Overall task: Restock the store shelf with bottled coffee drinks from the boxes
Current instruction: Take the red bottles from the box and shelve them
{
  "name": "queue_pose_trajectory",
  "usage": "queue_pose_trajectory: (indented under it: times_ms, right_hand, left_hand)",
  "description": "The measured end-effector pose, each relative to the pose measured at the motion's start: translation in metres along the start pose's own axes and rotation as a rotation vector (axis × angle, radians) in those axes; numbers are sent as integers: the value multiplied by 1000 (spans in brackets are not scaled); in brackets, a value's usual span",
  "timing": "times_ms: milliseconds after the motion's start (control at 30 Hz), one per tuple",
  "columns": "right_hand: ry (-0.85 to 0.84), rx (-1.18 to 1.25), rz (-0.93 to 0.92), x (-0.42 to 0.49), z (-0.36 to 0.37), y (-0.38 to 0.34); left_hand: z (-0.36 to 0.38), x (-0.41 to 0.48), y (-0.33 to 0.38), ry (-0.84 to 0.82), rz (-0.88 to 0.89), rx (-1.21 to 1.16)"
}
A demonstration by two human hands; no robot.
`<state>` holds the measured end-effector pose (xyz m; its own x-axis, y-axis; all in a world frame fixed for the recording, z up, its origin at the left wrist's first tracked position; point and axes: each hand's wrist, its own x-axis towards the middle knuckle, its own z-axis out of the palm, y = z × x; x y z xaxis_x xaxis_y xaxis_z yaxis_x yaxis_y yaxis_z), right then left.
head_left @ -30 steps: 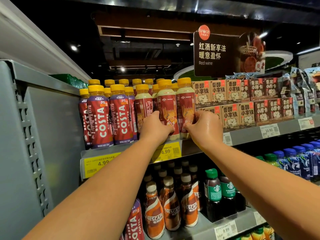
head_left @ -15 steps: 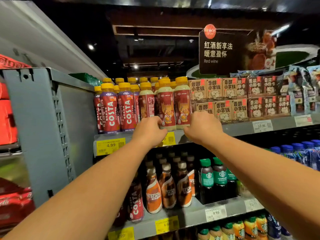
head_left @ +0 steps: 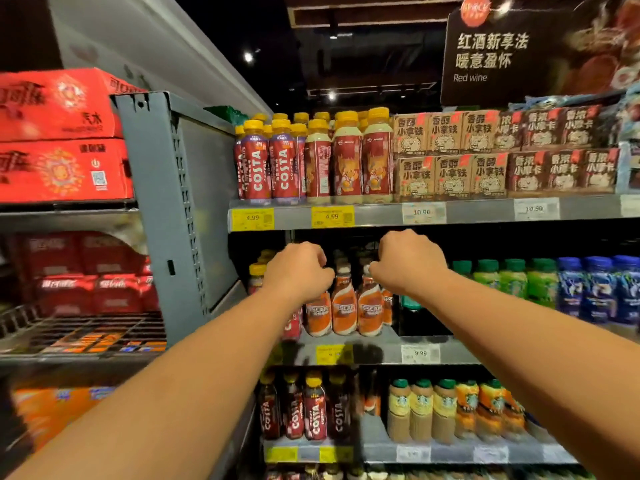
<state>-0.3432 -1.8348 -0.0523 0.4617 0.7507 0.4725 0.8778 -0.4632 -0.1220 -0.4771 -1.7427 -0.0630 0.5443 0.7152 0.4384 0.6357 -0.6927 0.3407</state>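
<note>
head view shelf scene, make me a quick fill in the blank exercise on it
The Costa bottles on the top shelf have ___ caps.
The price tag below them reads ___.
The left hand and right hand are in front of orange bottles labelled ___.
The dark sign says Red ___.
Missing words: yellow; 4.99; Nescafe; wine.

matt grey metal shelf, glossy plastic bottles, red cardboard cartons
</note>
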Motion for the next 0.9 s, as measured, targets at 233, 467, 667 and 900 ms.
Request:
queue_pose_trajectory:
  times_ms: [233, 467, 667, 900]
  right_hand:
    - [-17, 37, -18, -32, 63, -18]
    - [-230, 57, 2, -74, 142, -33]
    - [-370, 50, 41, -129, 228, -37]
    - [-516, 40, 84, -196, 314, -20]
  left_hand:
    - [42, -44, -35, -92, -49, 57]
    - [104, -85, -88, -227, -58, 53]
    - [178, -138, -125, -350, -108, 29]
    - [261, -195, -154, -498, -86, 12]
